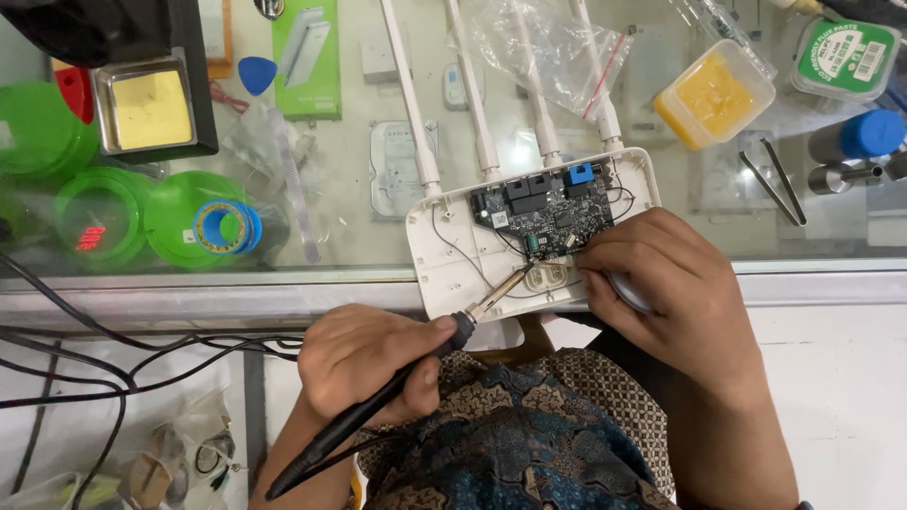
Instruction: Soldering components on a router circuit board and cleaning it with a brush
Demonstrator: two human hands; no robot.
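An opened white router shell (444, 274) with several white antennas (412, 104) lies on a glass counter. A black circuit board (548, 208) sits inside it. My left hand (364, 364) grips a black soldering iron (397, 387), its metal tip (518, 279) reaching just below the board's lower edge. My right hand (666, 293) rests on the router's right part, fingers pinched near the board's lower right corner around something small that I cannot make out.
On the counter: a green solder spool holder (189, 222), a tin with a yellow sponge (149, 109), a yellow-filled plastic tub (713, 94), a green-lidded jar (846, 57), tweezers (775, 179), a clear plastic bag (557, 52). Black cables (113, 349) run at left below the counter edge.
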